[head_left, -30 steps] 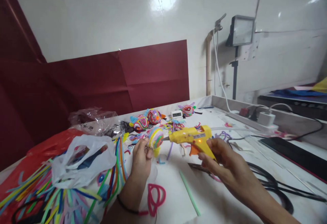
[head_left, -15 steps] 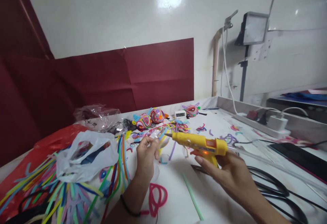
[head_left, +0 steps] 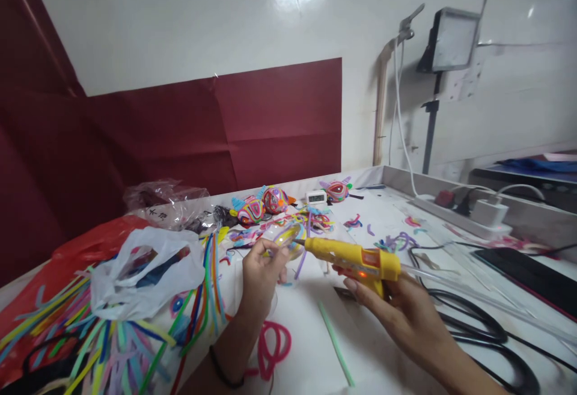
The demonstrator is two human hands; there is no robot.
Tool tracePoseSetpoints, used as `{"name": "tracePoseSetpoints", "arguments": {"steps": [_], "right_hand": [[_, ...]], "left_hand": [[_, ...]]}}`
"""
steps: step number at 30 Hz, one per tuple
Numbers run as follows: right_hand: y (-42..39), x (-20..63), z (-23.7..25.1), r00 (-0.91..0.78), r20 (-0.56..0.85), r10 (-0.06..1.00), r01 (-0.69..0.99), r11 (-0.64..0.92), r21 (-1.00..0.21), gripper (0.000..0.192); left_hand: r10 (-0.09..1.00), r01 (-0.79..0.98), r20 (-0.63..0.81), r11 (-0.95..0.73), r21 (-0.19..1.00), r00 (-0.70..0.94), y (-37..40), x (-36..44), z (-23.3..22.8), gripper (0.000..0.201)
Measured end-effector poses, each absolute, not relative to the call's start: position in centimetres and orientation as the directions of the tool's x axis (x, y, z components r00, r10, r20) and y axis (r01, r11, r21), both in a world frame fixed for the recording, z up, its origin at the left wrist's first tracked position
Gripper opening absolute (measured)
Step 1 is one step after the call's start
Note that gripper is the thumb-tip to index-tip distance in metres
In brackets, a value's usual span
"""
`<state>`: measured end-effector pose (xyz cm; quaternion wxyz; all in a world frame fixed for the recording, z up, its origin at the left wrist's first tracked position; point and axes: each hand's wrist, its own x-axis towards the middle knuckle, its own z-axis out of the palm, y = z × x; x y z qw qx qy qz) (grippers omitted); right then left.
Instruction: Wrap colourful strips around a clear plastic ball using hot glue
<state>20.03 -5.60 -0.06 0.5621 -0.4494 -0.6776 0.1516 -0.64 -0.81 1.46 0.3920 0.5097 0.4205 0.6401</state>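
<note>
The small piece (head_left: pixel 285 237) between the fingers (head_left: pixel 270 251) is blurred, perhaps transparent.

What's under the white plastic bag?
Colourful pipe cleaners stick out from beneath the white plastic bag, beside a red bag. How far they run underneath is covered.

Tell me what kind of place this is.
Probably a small handicraft workbench. Bundles of coloured pipe cleaners cover the table, finished pipe-cleaner figures stand near the wall, and the right hand aims a yellow hot glue gun at a small piece in the left hand.
</note>
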Motion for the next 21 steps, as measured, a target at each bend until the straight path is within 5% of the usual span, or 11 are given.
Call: {"name": "tracePoseSetpoints", "arguments": {"steps": [21], "right_hand": [[-5.73,20.02,-0.59,-0.008,0.648,0.762,0.396,0.597,-0.697,0.020]], "left_hand": [[0.936,-0.065,0.326,-0.336,0.940,-0.130,-1.41,-0.39,1.76,0.030]]}}
